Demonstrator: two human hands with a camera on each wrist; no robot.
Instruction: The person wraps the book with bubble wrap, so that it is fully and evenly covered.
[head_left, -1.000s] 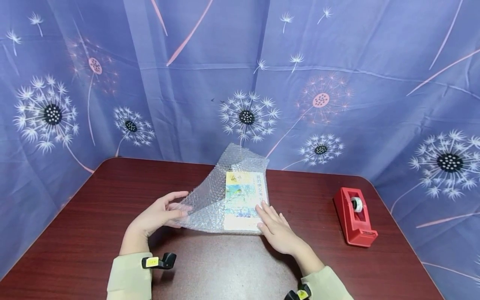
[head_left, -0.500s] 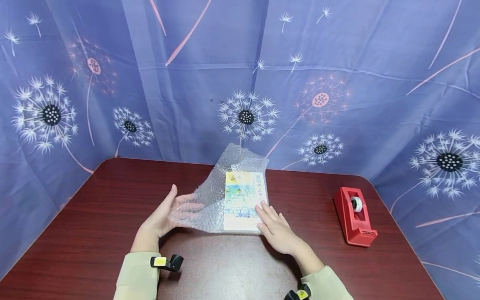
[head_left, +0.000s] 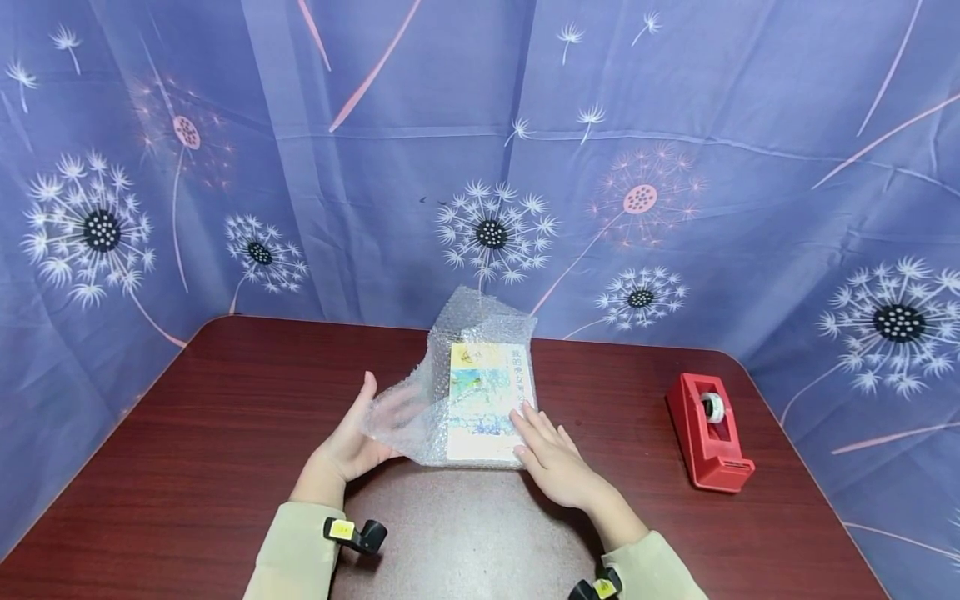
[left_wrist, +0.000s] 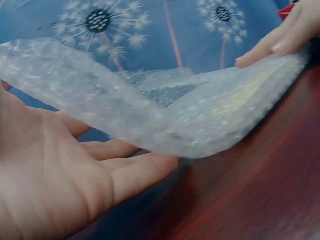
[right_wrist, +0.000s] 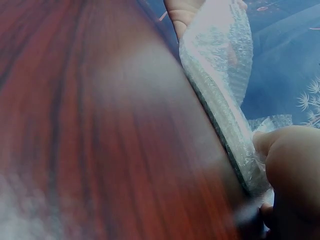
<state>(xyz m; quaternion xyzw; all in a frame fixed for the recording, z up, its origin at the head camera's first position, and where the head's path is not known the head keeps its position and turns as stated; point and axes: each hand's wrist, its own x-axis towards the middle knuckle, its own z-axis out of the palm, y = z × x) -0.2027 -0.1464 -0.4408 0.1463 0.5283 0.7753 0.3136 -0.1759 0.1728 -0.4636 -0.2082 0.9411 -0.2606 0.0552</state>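
Note:
A book (head_left: 487, 408) with a yellow, blue and white cover lies on the table, wrapped in clear bubble wrap (head_left: 423, 425). At its left side my left hand (head_left: 360, 437) is under a raised flap of the wrap, palm up with the fingers extended. In the left wrist view the left fingers (left_wrist: 135, 177) run along the underside of the flap. My right hand (head_left: 555, 458) rests on the book's right edge, its fingertips pressing the wrap down. Above the book, a loose end of wrap sticks up toward the curtain.
A red tape dispenser (head_left: 712, 433) with a small white roll stands on the right of the dark red table (head_left: 202, 433). Behind the table hangs a blue curtain (head_left: 375, 208) with dandelion prints. Black wrist cameras sit on both sleeves.
My left hand has moved right, from grasping the wrap's left corner to straight fingers under it, raising the flap toward the book. The right hand has stayed in place.

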